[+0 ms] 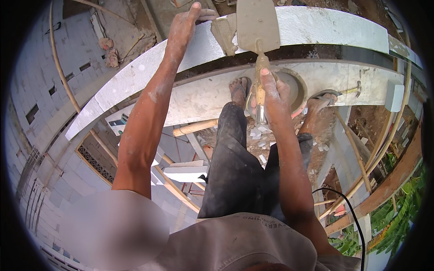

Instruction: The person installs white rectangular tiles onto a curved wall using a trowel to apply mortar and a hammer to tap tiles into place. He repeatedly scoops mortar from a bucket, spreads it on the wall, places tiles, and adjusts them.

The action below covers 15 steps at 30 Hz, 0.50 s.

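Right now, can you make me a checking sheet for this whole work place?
Surface: long white block wall, patch of grey mortar on top.
Job's things: flat grey mortar-smeared trowel; round tub of grey mix.
Clutter: yellow-handled hammer on the pale flat plank; broken white pieces below.
Hands: left hand at the wall, contact unclear; right hand grips the trowel's handle.
Cables: thin black cable, lower right.
Surroundings: tan wooden poles, green leafy plants.
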Motion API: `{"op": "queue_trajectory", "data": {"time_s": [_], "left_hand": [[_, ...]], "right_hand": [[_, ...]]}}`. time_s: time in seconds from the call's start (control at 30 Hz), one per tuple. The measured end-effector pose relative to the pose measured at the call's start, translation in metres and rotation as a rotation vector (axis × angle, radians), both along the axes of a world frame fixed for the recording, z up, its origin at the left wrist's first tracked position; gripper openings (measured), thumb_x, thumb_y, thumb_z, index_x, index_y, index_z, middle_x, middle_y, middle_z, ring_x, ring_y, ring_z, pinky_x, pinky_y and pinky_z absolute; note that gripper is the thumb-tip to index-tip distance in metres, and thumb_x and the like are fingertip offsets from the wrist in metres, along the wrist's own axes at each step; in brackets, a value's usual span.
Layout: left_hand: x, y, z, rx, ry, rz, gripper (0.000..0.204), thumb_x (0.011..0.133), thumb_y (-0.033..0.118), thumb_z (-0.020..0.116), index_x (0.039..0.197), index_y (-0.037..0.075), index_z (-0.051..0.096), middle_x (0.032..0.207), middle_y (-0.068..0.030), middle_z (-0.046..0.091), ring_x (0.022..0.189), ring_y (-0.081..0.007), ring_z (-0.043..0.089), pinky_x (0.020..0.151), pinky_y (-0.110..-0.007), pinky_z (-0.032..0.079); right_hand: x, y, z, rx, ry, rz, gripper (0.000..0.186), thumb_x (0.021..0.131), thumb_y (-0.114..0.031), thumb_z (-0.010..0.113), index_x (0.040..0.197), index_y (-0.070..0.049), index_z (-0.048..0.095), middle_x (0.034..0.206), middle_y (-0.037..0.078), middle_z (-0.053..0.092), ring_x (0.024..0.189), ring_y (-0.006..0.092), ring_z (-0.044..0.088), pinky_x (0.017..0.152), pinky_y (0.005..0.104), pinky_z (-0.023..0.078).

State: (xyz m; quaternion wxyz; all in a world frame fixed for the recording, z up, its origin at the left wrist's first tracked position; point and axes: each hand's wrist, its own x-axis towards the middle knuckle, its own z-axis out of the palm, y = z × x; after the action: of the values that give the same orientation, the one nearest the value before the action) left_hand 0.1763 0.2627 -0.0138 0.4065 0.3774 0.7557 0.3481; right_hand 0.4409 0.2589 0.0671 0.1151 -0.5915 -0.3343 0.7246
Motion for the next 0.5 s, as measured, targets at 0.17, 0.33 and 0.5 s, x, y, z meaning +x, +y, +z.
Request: {"op": "queue_trajectory", "data": {"time_s": [0.17, 0.33, 0.5], "left_hand": [[0.001, -0.002, -0.002, -0.011, 0.077, -0.019, 0.084, 0.094, 0.074, 0.030, 0.117, 0.004, 0.071, 0.105, -0.0111, 0.075, 0.108, -0.0250, 0.065, 0.107, -0.041, 0.038], [0.002, -0.005, -0.004, 0.004, 0.099, -0.018, 0.082, 0.094, 0.073, 0.030, 0.118, 0.007, 0.072, 0.105, -0.0107, 0.075, 0.107, -0.0246, 0.066, 0.107, -0.042, 0.039], [0.001, -0.005, -0.002, -0.004, 0.101, -0.006, 0.081, 0.095, 0.072, 0.031, 0.117, 0.007, 0.072, 0.105, -0.0111, 0.075, 0.106, -0.0249, 0.067, 0.106, -0.041, 0.041]], "right_hand": [[0.013, 0.056, -0.017, 0.171, -0.009, -0.250, 0.041, 0.101, -0.043, 0.054, 0.089, -0.004, 0.060, 0.064, 0.006, 0.059, 0.045, 0.0100, 0.053, 0.039, 0.0241, 0.041], [0.061, 0.037, -0.033, 0.750, -0.315, 0.068, 0.034, 0.089, -0.027, 0.074, 0.098, 0.003, 0.061, 0.076, 0.011, 0.062, 0.062, 0.0207, 0.062, 0.056, 0.0329, 0.050], [0.044, -0.013, -0.111, 0.962, -0.451, 0.196, 0.053, 0.077, -0.022, 0.084, 0.114, 0.005, 0.056, 0.097, 0.019, 0.066, 0.085, 0.0320, 0.067, 0.073, 0.0397, 0.053]]}}
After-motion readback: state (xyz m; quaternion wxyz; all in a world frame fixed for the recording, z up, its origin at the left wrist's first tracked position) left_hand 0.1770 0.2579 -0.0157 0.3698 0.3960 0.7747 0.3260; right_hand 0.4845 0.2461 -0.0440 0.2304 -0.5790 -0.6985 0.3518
